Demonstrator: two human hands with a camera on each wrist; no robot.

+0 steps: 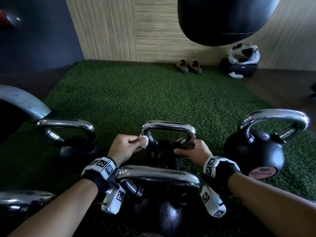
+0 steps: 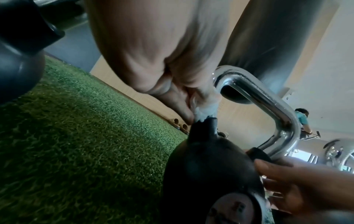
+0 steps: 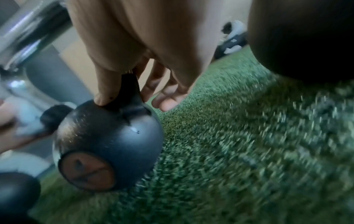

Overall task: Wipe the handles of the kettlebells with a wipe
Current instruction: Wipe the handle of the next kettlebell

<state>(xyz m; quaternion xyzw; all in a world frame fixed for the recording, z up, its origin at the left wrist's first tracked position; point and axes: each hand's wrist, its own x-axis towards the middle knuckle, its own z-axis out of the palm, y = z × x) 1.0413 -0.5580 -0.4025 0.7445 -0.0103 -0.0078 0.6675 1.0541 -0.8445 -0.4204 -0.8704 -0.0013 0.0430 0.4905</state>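
No label reads clearly. Left hand (image 1: pixel 123 146) pinches a white wipe (image 1: pixel 143 141) against the middle kettlebell's (image 3: pixel 107 145) chrome handle (image 1: pixel 168 126); right hand (image 1: pixel 196 151) grips the handle's right base, on green turf (image 1: pixel 136 93).

Both forearms are bare, with no sleeves reaching into the head view. Each wrist carries a black fabric wrist strap (image 1: pixel 95 177), and its twin on the right wrist (image 1: pixel 225 171) looks the same. Around each strap runs a ring of white square blocks printed with black-and-white coded markers (image 1: pixel 104 164). Below each wrist hangs a white box-shaped camera housing (image 1: pixel 113 200), again bearing square coded markers; the right one (image 1: pixel 212 201) matches it. A thin dark cable loops out beside the left housing. The left hand (image 1: pixel 123 147) and right hand (image 1: pixel 196 152) wear no gloves or rings.
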